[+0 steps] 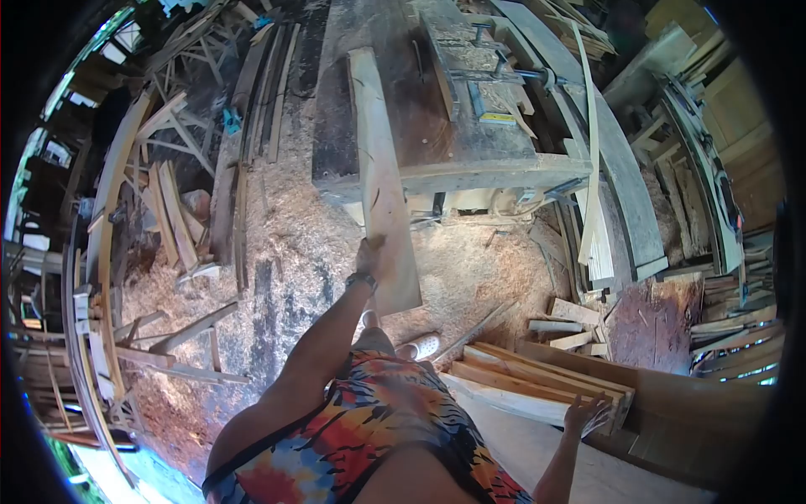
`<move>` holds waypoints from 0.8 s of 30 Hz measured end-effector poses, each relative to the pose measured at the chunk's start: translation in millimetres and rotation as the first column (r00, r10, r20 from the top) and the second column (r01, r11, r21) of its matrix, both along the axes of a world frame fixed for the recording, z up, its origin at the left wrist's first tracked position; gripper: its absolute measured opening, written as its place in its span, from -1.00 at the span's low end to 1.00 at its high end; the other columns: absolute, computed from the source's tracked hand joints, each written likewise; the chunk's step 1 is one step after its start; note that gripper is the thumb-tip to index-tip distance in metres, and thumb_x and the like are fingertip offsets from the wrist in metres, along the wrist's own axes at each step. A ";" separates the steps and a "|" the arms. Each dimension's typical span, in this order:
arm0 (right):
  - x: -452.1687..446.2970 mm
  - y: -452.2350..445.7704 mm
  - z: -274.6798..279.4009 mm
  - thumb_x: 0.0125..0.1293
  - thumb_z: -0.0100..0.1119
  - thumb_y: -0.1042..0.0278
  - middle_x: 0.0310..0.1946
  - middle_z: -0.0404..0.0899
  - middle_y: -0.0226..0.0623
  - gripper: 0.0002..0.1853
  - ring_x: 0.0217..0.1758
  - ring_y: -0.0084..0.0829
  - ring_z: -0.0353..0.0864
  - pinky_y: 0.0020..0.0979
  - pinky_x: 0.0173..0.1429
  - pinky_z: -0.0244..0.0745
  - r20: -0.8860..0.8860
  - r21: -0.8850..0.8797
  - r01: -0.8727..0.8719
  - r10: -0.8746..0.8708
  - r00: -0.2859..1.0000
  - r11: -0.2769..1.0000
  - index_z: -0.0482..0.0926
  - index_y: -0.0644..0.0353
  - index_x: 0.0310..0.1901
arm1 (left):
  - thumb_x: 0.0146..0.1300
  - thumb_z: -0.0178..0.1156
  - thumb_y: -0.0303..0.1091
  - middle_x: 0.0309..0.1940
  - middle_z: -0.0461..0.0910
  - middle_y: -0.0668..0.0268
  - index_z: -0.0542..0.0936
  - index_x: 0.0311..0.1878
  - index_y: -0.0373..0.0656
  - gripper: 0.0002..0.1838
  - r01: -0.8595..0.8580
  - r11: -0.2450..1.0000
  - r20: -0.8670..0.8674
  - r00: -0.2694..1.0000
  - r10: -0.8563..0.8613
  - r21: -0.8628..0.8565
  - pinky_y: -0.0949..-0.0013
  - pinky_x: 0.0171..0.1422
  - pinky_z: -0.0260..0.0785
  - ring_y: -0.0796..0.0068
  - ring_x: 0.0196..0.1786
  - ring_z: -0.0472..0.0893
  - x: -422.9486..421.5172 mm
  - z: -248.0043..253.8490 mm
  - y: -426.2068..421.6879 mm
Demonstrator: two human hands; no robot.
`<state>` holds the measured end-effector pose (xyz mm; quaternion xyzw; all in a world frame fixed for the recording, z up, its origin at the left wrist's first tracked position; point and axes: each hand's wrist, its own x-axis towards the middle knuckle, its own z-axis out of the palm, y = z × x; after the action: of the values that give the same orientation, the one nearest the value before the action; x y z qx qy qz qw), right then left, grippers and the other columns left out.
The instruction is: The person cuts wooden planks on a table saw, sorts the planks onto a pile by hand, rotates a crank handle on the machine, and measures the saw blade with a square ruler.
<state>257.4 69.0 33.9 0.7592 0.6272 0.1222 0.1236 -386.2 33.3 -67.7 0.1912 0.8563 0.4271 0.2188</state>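
Observation:
A long pale board lies with its far end on the dark workbench and its near end sticking out over the front edge toward me. My left hand, with a watch at the wrist, is closed on the left edge of this board near its lower part. At the lower right, my right hand rests at the end of a stack of boards, its fingers apart. The stack lies beside a wide pale sheet.
Clamps and a yellow-marked tool lie on the bench. Sawdust covers the floor, with loose sticks at left. Long planks run along the right, near a reddish wood block. My shoe shows below.

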 end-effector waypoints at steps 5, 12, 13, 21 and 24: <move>-49.0 -9.0 -71.3 0.31 0.30 0.00 0.09 0.58 0.13 -0.41 0.15 0.04 0.61 -0.07 0.13 0.55 -0.647 0.038 -0.502 0.404 0.647 0.864 0.47 0.31 0.18 | 0.33 0.25 -0.10 -0.09 0.64 0.02 0.45 0.02 -0.31 -0.55 -0.051 0.978 0.180 0.984 0.014 0.204 0.17 0.02 0.51 0.11 -0.03 0.64 56.1 -6.1 -11.0; -254.7 -40.2 -29.2 0.42 0.19 -0.06 -0.30 0.67 -0.23 -0.47 -0.18 -0.49 0.59 -0.40 -0.07 0.49 -0.969 -0.234 -0.520 -0.242 0.054 0.821 0.58 0.36 0.04 | 0.42 0.17 -0.21 -0.05 0.56 0.16 0.29 0.19 -0.33 -0.53 0.171 0.934 0.364 0.887 -0.285 0.314 0.22 0.05 0.49 0.27 -0.01 0.60 194.2 8.4 -59.2; -258.3 -41.2 -31.5 0.42 0.18 -0.08 -0.33 0.66 -0.24 -0.46 -0.23 -0.50 0.56 -0.41 -0.12 0.47 -0.967 -0.253 -0.506 -0.229 0.109 0.824 0.60 0.37 0.01 | 0.40 0.20 -0.18 -0.05 0.56 0.13 0.24 0.25 -0.37 -0.43 0.316 0.917 0.265 0.888 -0.376 0.242 0.19 0.12 0.46 0.25 0.00 0.61 203.3 -1.4 -67.6; -155.6 -111.0 -43.8 0.35 0.29 -0.07 -0.21 0.69 -0.21 -0.36 -0.20 -0.53 0.54 -0.50 -0.10 0.48 -0.968 -0.249 -0.250 -0.247 0.042 0.936 0.54 0.40 0.17 | 0.38 0.19 -0.26 0.48 0.14 -0.21 -0.18 0.57 -0.29 -0.08 0.499 0.866 0.120 0.859 -0.498 0.022 0.19 0.45 0.24 -0.05 0.48 0.29 75.8 58.5 23.2; -147.2 -133.1 -55.6 0.32 0.32 -0.10 -0.15 0.69 -0.15 -0.20 -0.18 -0.55 0.53 -0.50 -0.09 0.47 -0.968 -0.249 -0.220 -0.253 0.013 0.943 0.38 0.44 0.34 | 0.36 0.19 -0.30 0.53 0.03 -0.18 -0.17 0.58 -0.22 -0.08 0.545 0.827 0.023 0.833 -0.552 0.137 0.18 0.49 0.20 -0.04 0.54 0.16 77.6 47.6 39.4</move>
<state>110.2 -64.1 -21.7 0.5974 0.5321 -0.5557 -0.2260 -308.6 72.6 -20.1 0.4290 0.7299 0.4044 0.3459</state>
